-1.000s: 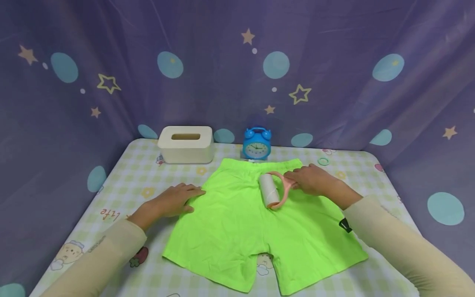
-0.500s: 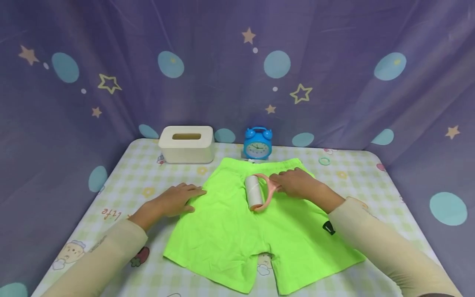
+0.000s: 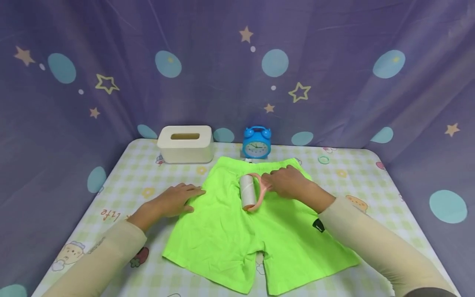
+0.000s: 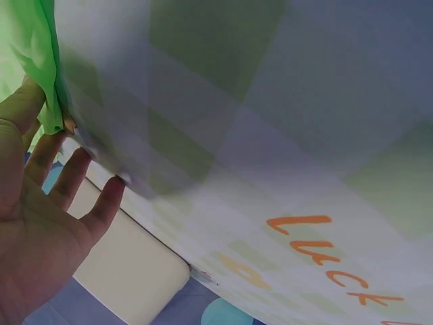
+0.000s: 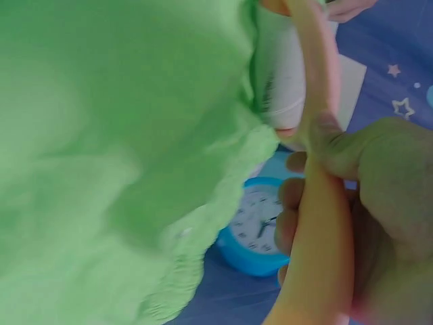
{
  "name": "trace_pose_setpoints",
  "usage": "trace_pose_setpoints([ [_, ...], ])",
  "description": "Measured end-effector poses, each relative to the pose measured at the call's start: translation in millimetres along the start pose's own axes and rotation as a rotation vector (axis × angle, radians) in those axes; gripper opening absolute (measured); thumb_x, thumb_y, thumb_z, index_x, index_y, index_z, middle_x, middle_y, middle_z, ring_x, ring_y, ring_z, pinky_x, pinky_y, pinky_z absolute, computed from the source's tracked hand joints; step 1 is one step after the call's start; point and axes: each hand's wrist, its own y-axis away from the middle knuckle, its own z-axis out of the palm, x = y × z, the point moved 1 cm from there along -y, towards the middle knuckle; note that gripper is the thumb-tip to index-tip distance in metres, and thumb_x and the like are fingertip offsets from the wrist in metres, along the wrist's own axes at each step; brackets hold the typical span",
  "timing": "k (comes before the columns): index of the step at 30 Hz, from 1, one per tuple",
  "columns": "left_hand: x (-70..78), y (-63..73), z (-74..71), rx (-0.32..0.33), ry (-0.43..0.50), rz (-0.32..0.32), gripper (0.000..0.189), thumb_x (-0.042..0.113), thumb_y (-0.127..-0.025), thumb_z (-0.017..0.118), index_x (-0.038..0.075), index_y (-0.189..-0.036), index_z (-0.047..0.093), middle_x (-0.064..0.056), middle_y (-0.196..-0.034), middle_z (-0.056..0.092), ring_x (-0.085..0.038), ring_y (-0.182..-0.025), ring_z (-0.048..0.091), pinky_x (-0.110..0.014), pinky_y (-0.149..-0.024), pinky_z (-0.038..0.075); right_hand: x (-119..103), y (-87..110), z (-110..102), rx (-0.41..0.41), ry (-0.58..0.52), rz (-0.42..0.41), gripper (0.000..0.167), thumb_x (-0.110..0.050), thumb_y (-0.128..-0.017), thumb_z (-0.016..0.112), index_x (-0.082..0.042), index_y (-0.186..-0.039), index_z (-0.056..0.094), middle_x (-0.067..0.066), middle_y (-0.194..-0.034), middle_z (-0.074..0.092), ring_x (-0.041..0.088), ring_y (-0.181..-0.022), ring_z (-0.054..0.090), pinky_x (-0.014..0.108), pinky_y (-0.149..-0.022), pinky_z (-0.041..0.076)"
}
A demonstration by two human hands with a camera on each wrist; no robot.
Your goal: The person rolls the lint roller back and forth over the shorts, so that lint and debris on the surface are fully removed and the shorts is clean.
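Neon green shorts (image 3: 219, 222) lie spread on the table, waistband toward the back. My right hand (image 3: 287, 181) grips the pink handle of a lint roller (image 3: 248, 192), whose white roll lies against the upper middle of the shorts. In the right wrist view, the fingers and thumb of the right hand (image 5: 385, 189) wrap round that handle (image 5: 321, 237). My left hand (image 3: 178, 201) rests at the left edge of the shorts, thumb and fingertips on the fabric. In the left wrist view, the left hand's fingers (image 4: 105, 203) are spread and slightly bent beside the green cloth (image 4: 30, 47).
A cream tissue box (image 3: 185, 144) stands at the back left. Behind the waistband is a blue alarm clock (image 3: 257, 143). A small green ring (image 3: 323, 159) lies at the back right. A black tag (image 3: 318, 225) sits on the right leg. Purple curtains surround the checked table (image 3: 126, 181).
My right hand has moved the lint roller left across the shorts toward their middle. The right side of the shorts has shifted slightly left. My left hand has stayed in place.
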Motion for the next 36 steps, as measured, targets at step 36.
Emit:
trace_pose_setpoints([
  [36,0.0,-0.4,-0.2,0.007,-0.005,0.003,0.062,0.025,-0.093,0.075,0.015,-0.15,0.052,-0.014,-0.15,0.053,-0.042,-0.13,0.052,-0.063,-0.096,0.047,-60,-34.3,-25,-0.111,0.031,0.053,0.021,-0.037,-0.101,0.064,-0.02,-0.113,0.063,-0.003,-0.097,0.068,0.017,-0.081,0.063,0.04,-0.079,0.051],
])
